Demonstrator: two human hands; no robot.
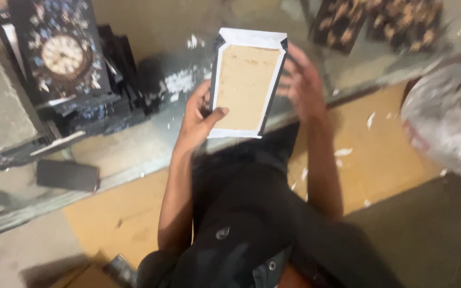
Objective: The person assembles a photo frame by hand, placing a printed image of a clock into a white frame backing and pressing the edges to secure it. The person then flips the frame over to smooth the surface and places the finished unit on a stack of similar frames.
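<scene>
My left hand (197,118) grips a flat rectangular board (245,85) by its lower left edge, thumb pressed on its face. The board has a tan centre, a white paper border and black edges, and it is held upright above my lap. My right hand (301,84) is at the board's right edge with fingers spread, blurred; whether it touches the board is unclear. Black trousers cover my legs below.
A black decorated clock (62,53) stands on the grey worktable (150,144) at left, with stacked black pieces behind it. A dark phone (68,175) lies near the table edge. Dark patterned panels (380,21) sit at top right, a plastic bag (449,122) at right, tan floor below.
</scene>
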